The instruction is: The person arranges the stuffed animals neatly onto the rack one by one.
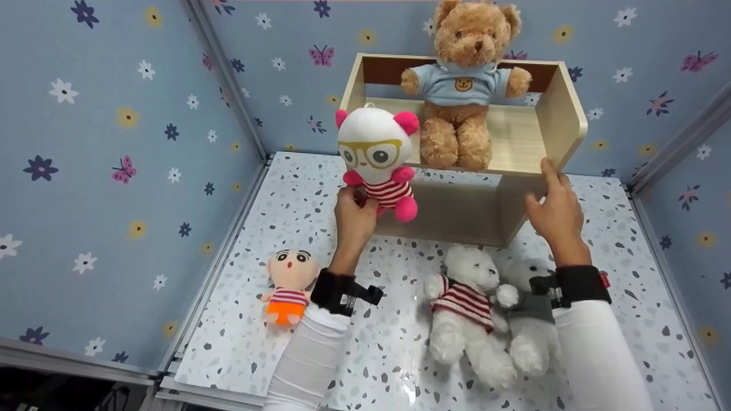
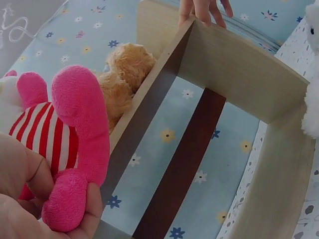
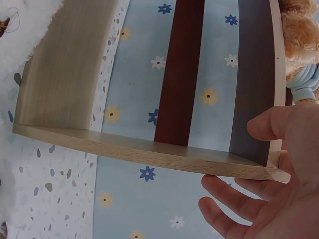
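Note:
A pink and white plush panda (image 1: 375, 154) with yellow glasses and a red-striped body is held by my left hand (image 1: 355, 220), in front of the shelf's upper left side. In the left wrist view, the fingers grip the panda's pink lower body (image 2: 65, 201). My right hand (image 1: 557, 214) holds the right side of the small wooden shelf (image 1: 562, 117) at mid-height, thumb inside and fingers outside in the right wrist view. On the upper tier sits a brown teddy bear (image 1: 457, 85) in a light blue hoodie.
Lying on the speckled table (image 1: 394, 319) are a boy doll (image 1: 288, 285) in orange shorts at left, a white bear (image 1: 465, 308) in a striped sweater, and another bear (image 1: 528, 337) in grey, partly hidden by my right wrist. Flowered panels (image 1: 114, 188) enclose the table.

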The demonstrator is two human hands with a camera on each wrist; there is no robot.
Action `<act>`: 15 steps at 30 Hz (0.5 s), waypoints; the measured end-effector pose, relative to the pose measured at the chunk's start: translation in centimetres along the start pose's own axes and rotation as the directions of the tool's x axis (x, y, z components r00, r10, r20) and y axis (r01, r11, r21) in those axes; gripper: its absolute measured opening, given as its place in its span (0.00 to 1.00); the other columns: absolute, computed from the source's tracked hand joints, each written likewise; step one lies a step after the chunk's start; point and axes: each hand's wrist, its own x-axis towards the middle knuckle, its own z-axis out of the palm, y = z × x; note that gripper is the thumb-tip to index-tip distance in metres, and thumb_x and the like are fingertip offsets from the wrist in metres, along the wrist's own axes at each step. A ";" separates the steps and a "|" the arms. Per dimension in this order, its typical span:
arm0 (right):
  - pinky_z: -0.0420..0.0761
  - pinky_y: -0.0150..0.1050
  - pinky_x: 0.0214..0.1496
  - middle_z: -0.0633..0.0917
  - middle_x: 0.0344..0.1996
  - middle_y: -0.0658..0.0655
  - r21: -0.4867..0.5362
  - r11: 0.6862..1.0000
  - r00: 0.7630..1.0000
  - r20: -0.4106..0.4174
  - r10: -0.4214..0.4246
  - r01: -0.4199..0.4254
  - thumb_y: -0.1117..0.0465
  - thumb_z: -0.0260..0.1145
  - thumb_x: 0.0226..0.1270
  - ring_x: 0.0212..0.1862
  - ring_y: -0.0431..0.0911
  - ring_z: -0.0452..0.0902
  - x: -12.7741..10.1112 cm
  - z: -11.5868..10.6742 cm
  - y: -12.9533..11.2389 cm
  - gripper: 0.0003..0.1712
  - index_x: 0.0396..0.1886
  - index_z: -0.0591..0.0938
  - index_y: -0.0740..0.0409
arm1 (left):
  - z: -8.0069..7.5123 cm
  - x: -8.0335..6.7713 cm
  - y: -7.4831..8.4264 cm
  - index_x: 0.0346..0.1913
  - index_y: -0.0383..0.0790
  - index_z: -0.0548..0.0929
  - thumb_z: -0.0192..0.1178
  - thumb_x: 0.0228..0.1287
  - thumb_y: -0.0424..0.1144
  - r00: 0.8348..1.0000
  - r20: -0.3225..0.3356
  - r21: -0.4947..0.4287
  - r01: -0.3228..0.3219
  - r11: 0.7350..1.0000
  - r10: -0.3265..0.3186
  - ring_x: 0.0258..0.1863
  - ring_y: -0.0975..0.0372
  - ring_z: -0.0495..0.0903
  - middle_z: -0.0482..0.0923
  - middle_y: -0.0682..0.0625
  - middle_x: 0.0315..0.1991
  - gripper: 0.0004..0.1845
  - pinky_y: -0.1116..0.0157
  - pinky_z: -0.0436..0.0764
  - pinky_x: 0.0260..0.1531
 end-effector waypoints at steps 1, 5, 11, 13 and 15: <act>0.73 0.69 0.57 0.63 0.77 0.68 0.004 1.000 1.000 0.000 0.002 -0.002 0.60 0.58 0.73 0.67 0.69 0.72 0.0 0.0 0.0 0.46 0.84 0.48 0.37 | 0.0 0.1 0.2 0.52 0.30 0.80 0.59 0.60 0.28 1.000 -0.001 -0.005 -0.002 1.000 0.002 0.33 0.59 0.70 0.70 0.47 0.35 0.16 0.65 0.71 0.34; 0.72 0.69 0.59 0.62 0.77 0.68 0.011 1.000 1.000 0.003 0.010 -0.010 0.60 0.57 0.73 0.68 0.70 0.71 0.0 -0.1 0.1 0.46 0.84 0.48 0.36 | 0.2 0.4 1.0 0.45 0.31 0.79 0.60 0.60 0.29 1.000 -0.013 -0.018 -0.010 1.000 0.010 0.34 0.59 0.70 0.70 0.45 0.37 0.11 0.65 0.71 0.35; 0.72 0.70 0.58 0.62 0.77 0.68 0.015 1.000 1.000 0.000 0.010 -0.010 0.60 0.58 0.73 0.68 0.71 0.70 0.1 -0.1 0.1 0.46 0.84 0.48 0.36 | 0.5 1.1 2.3 0.47 0.32 0.76 0.61 0.61 0.30 1.000 -0.010 -0.075 0.015 0.997 -0.016 0.35 0.60 0.71 0.71 0.44 0.38 0.12 0.67 0.72 0.34; 0.72 0.69 0.57 0.62 0.77 0.68 0.016 1.000 1.000 -0.001 0.006 -0.006 0.60 0.58 0.72 0.67 0.70 0.71 0.0 0.0 0.1 0.46 0.84 0.49 0.36 | 0.6 1.3 2.7 0.50 0.33 0.76 0.61 0.62 0.30 0.999 0.001 -0.117 0.036 0.993 -0.036 0.34 0.60 0.72 0.71 0.46 0.37 0.14 0.67 0.72 0.33; 0.73 0.69 0.56 0.63 0.77 0.67 0.015 1.000 1.000 -0.006 0.000 0.000 0.60 0.59 0.72 0.66 0.70 0.72 -0.1 0.1 0.1 0.46 0.84 0.49 0.37 | 0.8 1.4 3.0 0.52 0.33 0.75 0.61 0.63 0.29 0.998 0.009 -0.156 0.062 0.986 -0.062 0.34 0.60 0.73 0.70 0.48 0.37 0.15 0.67 0.73 0.32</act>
